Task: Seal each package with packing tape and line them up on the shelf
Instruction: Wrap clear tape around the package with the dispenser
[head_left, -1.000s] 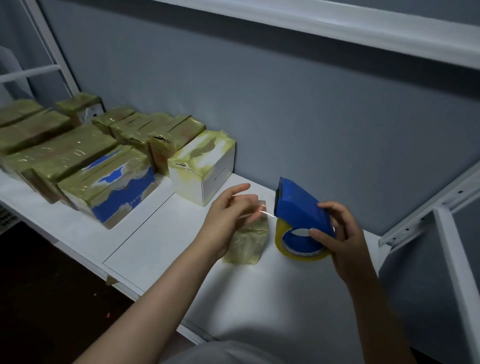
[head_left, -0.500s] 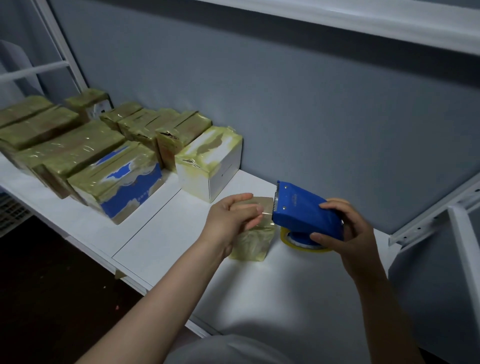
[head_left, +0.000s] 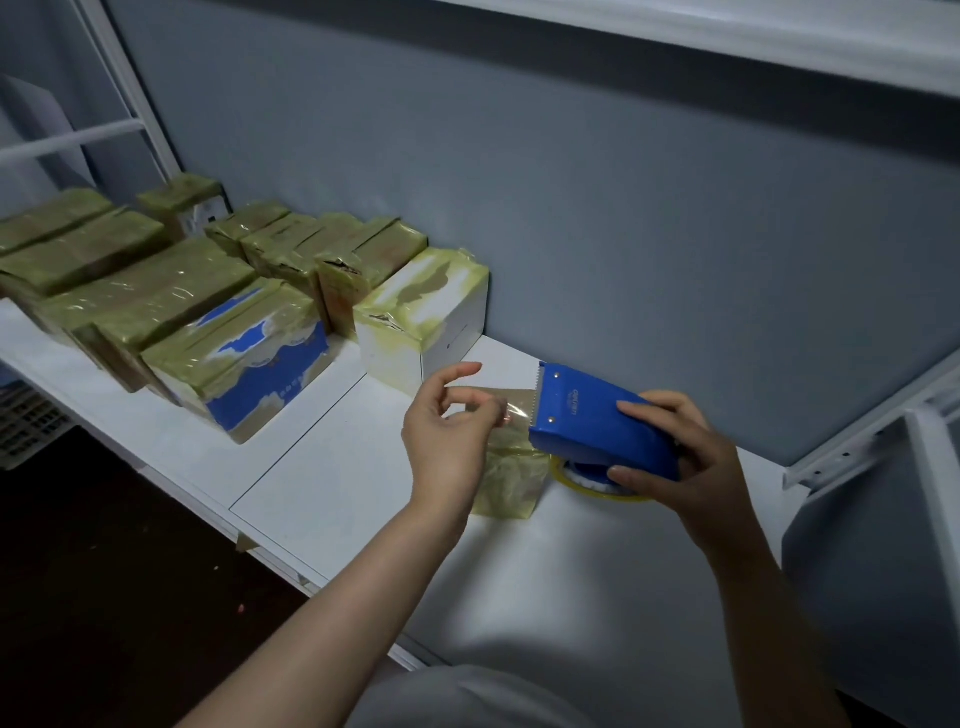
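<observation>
The right hand (head_left: 691, 467) is gripping the blue tape dispenser (head_left: 597, 421). The left hand (head_left: 447, 441) is pinching the tape strip (head_left: 514, 402) over the small package (head_left: 511, 478) at mid-shelf (head_left: 322, 467). Sealed packages (head_left: 208, 291) are standing lined up toward 10 o'clock. This package appears to be awaiting final taping and placement.

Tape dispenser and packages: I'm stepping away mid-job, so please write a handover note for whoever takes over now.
Left hand pinches the tape end pulled from the dispenser.
Right hand grips the dispenser, just above the small package.
The small package stands on the shelf, right of the white box, apart from it.
Done: taped packages lined up on the shelf's left part.
Left: probably lay this strip on the small package, cut it, set it beside the white box.
</observation>
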